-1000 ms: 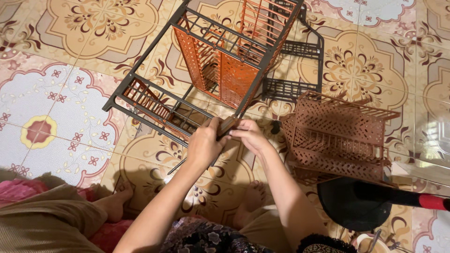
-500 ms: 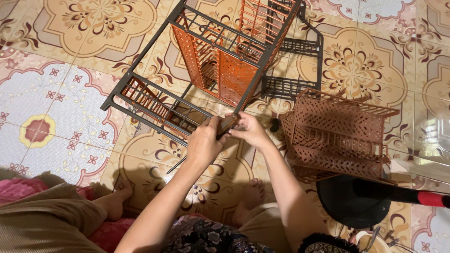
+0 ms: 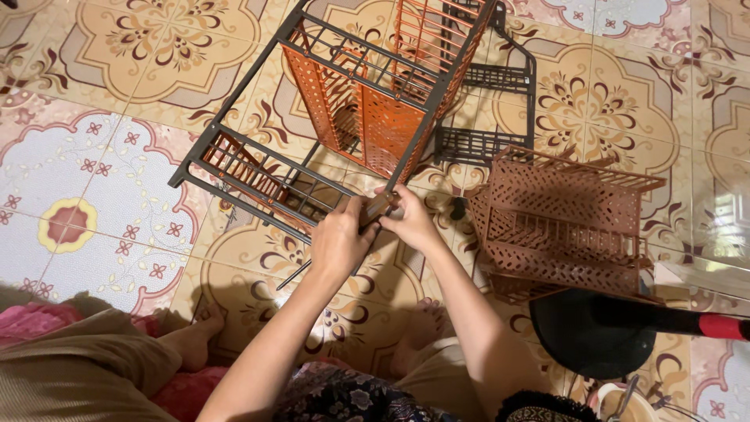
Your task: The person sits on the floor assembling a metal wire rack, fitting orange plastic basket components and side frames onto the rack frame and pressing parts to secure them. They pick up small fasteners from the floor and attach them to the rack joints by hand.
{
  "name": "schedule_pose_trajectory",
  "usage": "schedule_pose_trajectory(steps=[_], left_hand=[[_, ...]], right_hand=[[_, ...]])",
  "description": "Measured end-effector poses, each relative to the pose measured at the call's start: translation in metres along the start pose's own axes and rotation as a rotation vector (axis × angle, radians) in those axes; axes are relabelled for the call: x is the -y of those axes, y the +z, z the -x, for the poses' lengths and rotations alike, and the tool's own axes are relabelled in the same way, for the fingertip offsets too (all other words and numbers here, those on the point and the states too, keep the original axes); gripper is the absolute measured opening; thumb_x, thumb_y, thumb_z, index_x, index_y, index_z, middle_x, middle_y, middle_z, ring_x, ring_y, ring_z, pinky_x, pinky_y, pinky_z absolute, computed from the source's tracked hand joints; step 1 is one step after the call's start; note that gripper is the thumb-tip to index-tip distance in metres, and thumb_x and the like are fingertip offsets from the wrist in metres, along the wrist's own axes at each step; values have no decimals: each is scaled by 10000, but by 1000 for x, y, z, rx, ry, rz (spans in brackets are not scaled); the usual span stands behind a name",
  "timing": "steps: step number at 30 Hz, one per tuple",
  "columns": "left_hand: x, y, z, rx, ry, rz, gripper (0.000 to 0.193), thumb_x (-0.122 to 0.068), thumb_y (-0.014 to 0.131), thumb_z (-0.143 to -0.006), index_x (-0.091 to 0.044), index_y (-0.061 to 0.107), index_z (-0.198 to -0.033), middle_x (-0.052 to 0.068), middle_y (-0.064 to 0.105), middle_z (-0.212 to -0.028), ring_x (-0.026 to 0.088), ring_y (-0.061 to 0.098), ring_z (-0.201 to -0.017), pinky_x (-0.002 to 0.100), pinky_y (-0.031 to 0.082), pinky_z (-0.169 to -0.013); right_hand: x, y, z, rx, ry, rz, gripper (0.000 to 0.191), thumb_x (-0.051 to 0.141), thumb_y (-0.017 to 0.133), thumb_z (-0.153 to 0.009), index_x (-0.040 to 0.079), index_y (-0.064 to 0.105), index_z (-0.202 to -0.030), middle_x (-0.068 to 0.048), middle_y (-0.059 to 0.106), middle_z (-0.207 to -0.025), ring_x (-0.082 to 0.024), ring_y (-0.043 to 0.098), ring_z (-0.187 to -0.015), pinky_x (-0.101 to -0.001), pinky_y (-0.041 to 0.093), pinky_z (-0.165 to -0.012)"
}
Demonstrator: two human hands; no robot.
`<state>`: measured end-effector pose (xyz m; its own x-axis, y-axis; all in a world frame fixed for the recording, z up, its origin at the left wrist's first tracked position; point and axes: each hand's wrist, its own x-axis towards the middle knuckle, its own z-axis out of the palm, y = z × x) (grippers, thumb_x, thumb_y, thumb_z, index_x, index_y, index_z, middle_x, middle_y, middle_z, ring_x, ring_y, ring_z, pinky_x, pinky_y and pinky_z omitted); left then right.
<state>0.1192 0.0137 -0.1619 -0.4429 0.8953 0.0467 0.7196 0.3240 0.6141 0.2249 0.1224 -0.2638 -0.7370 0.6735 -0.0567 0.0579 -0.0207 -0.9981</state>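
A dark metal rack frame [image 3: 234, 129] lies tilted on the patterned tile floor, with orange perforated baskets [image 3: 383, 125] fitted inside it. My left hand [image 3: 340, 242] and my right hand [image 3: 410, 223] meet at the near end of one frame leg [image 3: 380, 207]. Both hands close around that leg end. A thin dark rod [image 3: 293, 276] lies on the floor just below my left hand. Whether a small tool sits between my fingers is hidden.
A brown perforated basket [image 3: 566, 223] lies on the floor to the right. A black round object [image 3: 594, 336] with a red-handled bar [image 3: 723, 327] sits at lower right. A small black part [image 3: 457, 209] lies beside the basket. My bare feet and a pink cloth [image 3: 31, 320] are near.
My hands stay at the leg end, shifting only slightly. The rack has not visibly moved.
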Motion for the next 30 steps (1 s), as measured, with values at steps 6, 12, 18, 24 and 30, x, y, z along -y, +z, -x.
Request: schedule_pose_trajectory(steps=[6, 12, 18, 24, 30], left_hand=[[1, -1, -1, -5, -14, 30, 341, -206, 690, -658, -66, 551, -937, 131, 614, -816, 322, 602, -699, 415, 474, -576], [-2, -20, -3, -86, 102, 87, 307, -179, 701, -679, -11, 553, -890, 149, 550, -797, 313, 569, -676, 388, 459, -577], [-27, -76, 0, -148, 208, 359, 331, -167, 685, -732, -7, 578, -1002, 108, 509, -783, 213, 540, -651, 322, 450, -578], [-53, -110, 4, -179, 508, 430, 432, -128, 670, -793, -56, 478, -1173, 97, 600, -1027, 198, 623, -916, 295, 496, -782], [-58, -101, -5, -217, 625, 265, 526, -84, 661, -792, -76, 392, -1244, 154, 568, -1073, 277, 588, -919, 335, 477, -782]], right_hand=[[2, -5, 0, 21, 45, -48, 503, -79, 588, -685, 56, 467, -1154, -43, 578, -1008, -142, 541, -939, -266, 430, -825], [-1, -17, -9, 144, 110, -103, 388, 51, 604, -777, 43, 493, -1148, -31, 598, -1002, -137, 548, -951, -272, 436, -839], [15, -14, -14, 69, 184, 138, 320, 115, 627, -754, 59, 558, -1061, -40, 622, -970, -146, 567, -913, -280, 449, -770], [18, -18, -20, 133, 154, 102, 312, 135, 651, -739, 52, 573, -1029, -17, 628, -955, -101, 563, -878, -241, 432, -748], [3, -22, -22, 146, 219, 48, 242, 144, 649, -779, 20, 603, -982, -44, 627, -873, -115, 534, -801, -266, 404, -701]])
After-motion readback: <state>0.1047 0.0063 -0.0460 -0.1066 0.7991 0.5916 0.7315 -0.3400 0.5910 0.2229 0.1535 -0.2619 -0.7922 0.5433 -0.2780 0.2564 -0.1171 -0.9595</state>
